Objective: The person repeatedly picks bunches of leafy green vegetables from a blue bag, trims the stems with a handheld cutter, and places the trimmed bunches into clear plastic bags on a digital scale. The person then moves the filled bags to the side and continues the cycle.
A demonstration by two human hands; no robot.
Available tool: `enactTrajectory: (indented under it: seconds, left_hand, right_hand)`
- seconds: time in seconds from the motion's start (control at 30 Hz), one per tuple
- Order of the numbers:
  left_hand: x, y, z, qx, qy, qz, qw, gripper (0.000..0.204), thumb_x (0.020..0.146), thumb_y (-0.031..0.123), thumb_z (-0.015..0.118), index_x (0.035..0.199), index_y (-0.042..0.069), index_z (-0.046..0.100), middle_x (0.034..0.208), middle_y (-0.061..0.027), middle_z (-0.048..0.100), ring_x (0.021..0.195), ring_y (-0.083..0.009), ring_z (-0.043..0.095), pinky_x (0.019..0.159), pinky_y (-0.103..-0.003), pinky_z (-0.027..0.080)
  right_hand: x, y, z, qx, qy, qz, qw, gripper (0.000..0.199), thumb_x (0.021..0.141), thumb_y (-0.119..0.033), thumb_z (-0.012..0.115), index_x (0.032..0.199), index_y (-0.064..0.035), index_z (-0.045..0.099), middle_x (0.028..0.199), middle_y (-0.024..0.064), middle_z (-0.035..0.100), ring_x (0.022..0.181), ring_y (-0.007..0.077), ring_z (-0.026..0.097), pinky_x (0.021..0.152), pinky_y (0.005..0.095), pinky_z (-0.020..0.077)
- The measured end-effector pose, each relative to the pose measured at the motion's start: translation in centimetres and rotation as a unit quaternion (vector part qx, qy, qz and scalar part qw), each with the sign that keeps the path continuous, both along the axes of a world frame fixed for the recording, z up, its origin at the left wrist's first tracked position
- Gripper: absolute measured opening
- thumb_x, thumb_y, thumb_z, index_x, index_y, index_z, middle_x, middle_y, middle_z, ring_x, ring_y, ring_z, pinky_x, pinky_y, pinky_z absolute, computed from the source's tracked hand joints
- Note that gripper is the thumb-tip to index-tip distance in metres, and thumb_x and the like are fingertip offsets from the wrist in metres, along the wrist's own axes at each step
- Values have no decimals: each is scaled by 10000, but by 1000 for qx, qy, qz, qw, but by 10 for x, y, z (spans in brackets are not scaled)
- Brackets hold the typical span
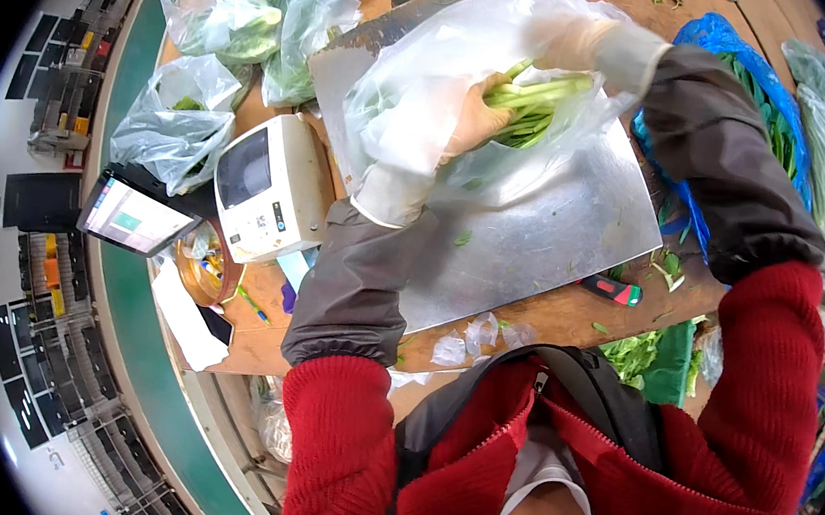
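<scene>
We see the left hand (468,113), gloved, pushed inside a clear plastic bag (420,87) with its fingers closed around a bunch of green stalks (534,104). The right hand (581,39), also gloved, pinches the bag's rim just above that grasp, holding its mouth up. Under both hands lies a metal scale plate (546,231). Left of the gripping hand stands a white label printer (274,188), and beyond it lie filled bags of greens (226,22).
</scene>
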State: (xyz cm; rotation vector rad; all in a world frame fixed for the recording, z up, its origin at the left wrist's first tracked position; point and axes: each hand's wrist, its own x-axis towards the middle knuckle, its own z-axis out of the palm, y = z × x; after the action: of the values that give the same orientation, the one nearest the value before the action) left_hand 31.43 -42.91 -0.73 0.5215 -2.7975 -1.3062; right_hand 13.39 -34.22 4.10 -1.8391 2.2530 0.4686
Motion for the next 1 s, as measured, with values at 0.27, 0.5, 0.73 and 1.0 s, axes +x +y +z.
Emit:
enactTrajectory:
  seconds: [0.27, 0.5, 0.73, 1.0]
  left_hand:
    - [-23, -28, 15, -148, 60, -45, 986, 461, 802, 242, 604, 1241, 114, 542, 1058, -168, 626, 973, -270, 580, 852, -327, 434]
    - [-38, -28, 23, -289, 40, -2, 956, 466, 818, 268, 547, 1225, 41, 529, 1114, -232, 588, 1063, -363, 547, 916, -424, 425]
    - [1, 109, 112, 9, 360, 31, 932, 325, 707, -68, 455, 959, -37, 658, 881, -165, 657, 856, -246, 625, 813, -338, 477]
    - [-124, 324, 25, 42, 274, -323, 905, 243, 778, 43, 539, 998, 35, 642, 1000, -147, 631, 975, -306, 581, 844, -360, 453]
  right_hand:
    - [-36, 10, -16, -57, -1, -4, 998, 193, 810, -190, 572, 961, -111, 662, 928, 105, 657, 884, 294, 629, 730, 400, 505]
    - [-15, 31, 6, -131, -64, 42, 988, 191, 827, -239, 549, 886, -118, 685, 815, 100, 671, 780, 271, 645, 669, 402, 508]
    - [71, 252, 61, -167, -663, -156, 713, 284, 911, -246, 565, 1095, -40, 629, 1076, 90, 642, 984, 175, 587, 876, 302, 446]
    - [-24, 465, -96, -391, 44, -590, 705, 387, 816, -199, 626, 1156, -39, 531, 1068, 177, 594, 996, 278, 579, 860, 338, 452]
